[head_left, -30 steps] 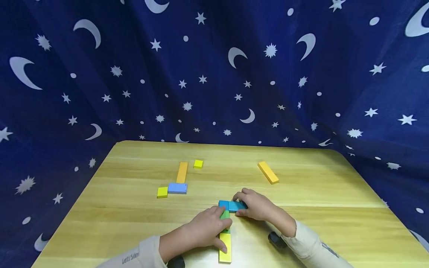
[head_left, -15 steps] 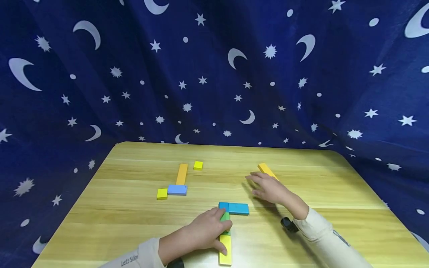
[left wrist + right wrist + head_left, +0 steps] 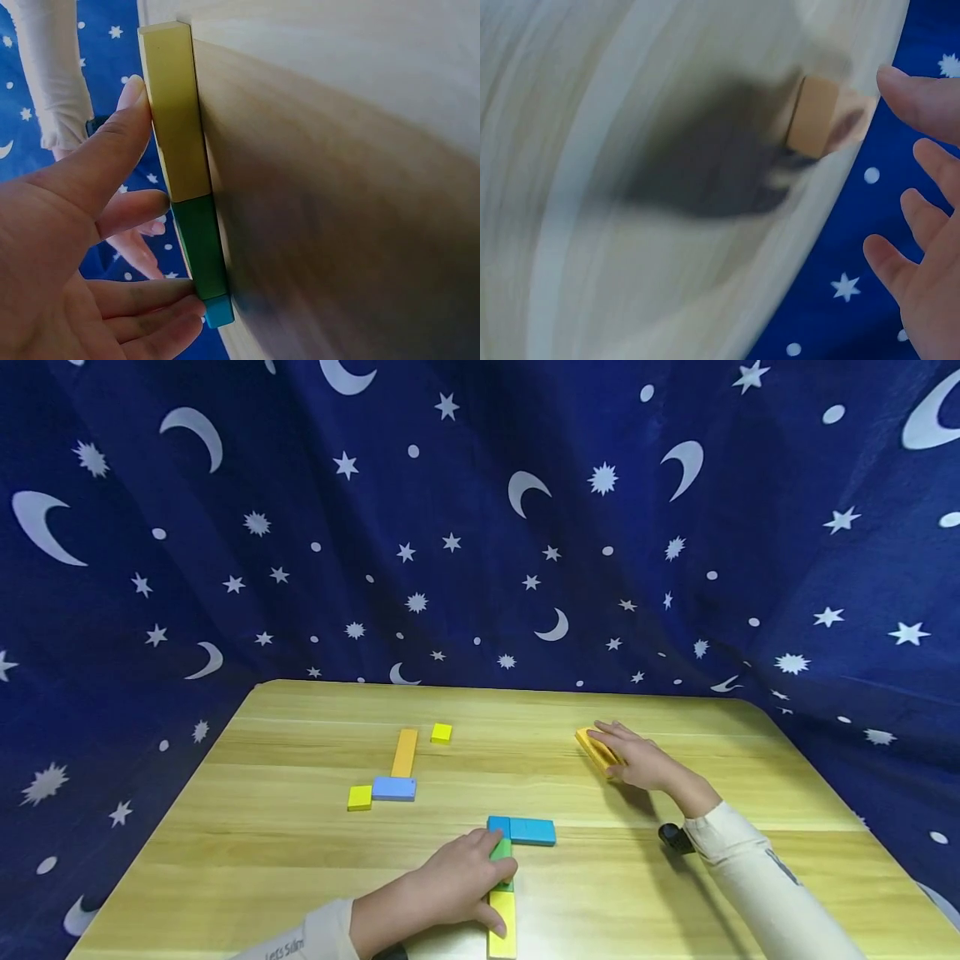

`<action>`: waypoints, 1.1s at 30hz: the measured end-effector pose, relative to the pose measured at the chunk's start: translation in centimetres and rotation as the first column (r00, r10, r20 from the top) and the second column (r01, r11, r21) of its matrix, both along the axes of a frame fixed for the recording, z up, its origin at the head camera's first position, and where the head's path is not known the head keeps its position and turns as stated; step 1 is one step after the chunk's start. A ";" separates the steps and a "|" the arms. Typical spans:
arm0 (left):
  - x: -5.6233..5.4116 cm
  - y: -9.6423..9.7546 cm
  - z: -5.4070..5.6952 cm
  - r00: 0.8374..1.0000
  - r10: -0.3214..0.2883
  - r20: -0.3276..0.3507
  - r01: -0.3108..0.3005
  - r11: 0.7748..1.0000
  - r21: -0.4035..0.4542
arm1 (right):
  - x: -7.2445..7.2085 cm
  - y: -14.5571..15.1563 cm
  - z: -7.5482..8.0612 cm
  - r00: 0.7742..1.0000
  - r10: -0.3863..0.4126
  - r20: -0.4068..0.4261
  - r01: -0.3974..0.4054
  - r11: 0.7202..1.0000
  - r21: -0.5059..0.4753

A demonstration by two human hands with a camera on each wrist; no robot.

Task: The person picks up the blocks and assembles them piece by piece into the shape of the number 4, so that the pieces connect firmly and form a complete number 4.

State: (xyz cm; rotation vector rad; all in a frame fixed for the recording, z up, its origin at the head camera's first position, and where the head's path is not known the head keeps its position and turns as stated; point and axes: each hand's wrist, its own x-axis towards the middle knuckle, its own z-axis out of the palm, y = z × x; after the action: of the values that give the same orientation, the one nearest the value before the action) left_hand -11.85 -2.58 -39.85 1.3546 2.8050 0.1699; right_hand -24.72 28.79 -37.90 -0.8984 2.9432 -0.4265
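My left hand (image 3: 457, 881) rests its fingertips along a straight row of flat blocks. In that row are a yellow block (image 3: 176, 112), a green block (image 3: 201, 244) partly under the fingers, and a small blue block (image 3: 498, 825) at the far end. A longer blue block (image 3: 532, 832) joins the small one and points right, making a corner. My right hand (image 3: 648, 764) reaches over an orange block (image 3: 592, 750) at the back right, its fingers spread. In the right wrist view, a gap shows between the fingertips and the orange block (image 3: 812, 116).
Toward the back left of the wooden table (image 3: 300, 860), a second orange block (image 3: 405, 752) meets a periwinkle block (image 3: 393, 789). A yellow square (image 3: 360, 797) sits beside them, another yellow square (image 3: 442, 732) farther back. A starry blue curtain (image 3: 480, 527) hangs behind.
My right hand has left the longer blue block and travelled back and right to the orange block. The left hand stays on the row, and the blocks keep their places.
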 end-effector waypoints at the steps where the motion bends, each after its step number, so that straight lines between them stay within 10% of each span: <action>1: 0.0 0.0 0.0 1.000 0.001 0.000 -0.001 1.000 0.001 | -0.1 0.2 -0.1 1.000 -0.009 0.009 0.009 1.000 0.004; 22: 0.0 -0.1 -0.3 0.998 -0.018 -0.052 0.020 0.999 0.047 | -0.3 1.0 -0.7 0.997 -0.019 0.079 0.017 1.000 0.026; 33: 0.1 -0.1 -0.4 0.999 -0.003 -0.040 0.005 0.999 0.046 | 0.2 -1.7 -1.2 0.997 -0.018 -0.076 0.024 0.997 0.078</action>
State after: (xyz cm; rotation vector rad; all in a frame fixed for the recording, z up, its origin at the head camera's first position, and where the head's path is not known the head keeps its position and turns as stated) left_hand -11.71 -2.73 -40.21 1.3879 2.8479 0.2116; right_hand -24.50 27.10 -39.14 -0.8938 3.0159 -0.2805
